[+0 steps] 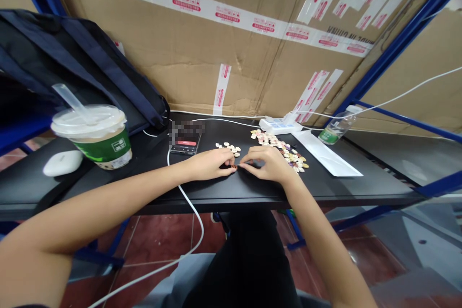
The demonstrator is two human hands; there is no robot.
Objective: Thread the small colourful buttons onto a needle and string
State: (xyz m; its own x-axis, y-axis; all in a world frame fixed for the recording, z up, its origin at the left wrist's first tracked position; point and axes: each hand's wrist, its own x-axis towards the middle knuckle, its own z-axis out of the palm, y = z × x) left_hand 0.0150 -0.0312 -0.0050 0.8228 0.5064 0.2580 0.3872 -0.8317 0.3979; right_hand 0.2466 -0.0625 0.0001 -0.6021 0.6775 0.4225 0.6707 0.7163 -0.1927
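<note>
My left hand [211,163] and my right hand [269,162] rest on the black desk [202,187], fingertips meeting in a pinch. Between them sits a tiny reddish piece [234,167], too small to name, perhaps a button. A heap of small coloured buttons [283,149] lies just behind my right hand. A short row of pale buttons [228,147] lies behind my left hand.
A phone [185,145] with a white cable [187,197] lies left of the hands. An iced drink cup with straw [96,137], a white mouse [62,162] and a dark backpack [72,67] stand at left. A power strip [279,126], plastic bottle [337,127] and white flat packet [327,154] are at right. Cardboard boxes [224,33] wall the back.
</note>
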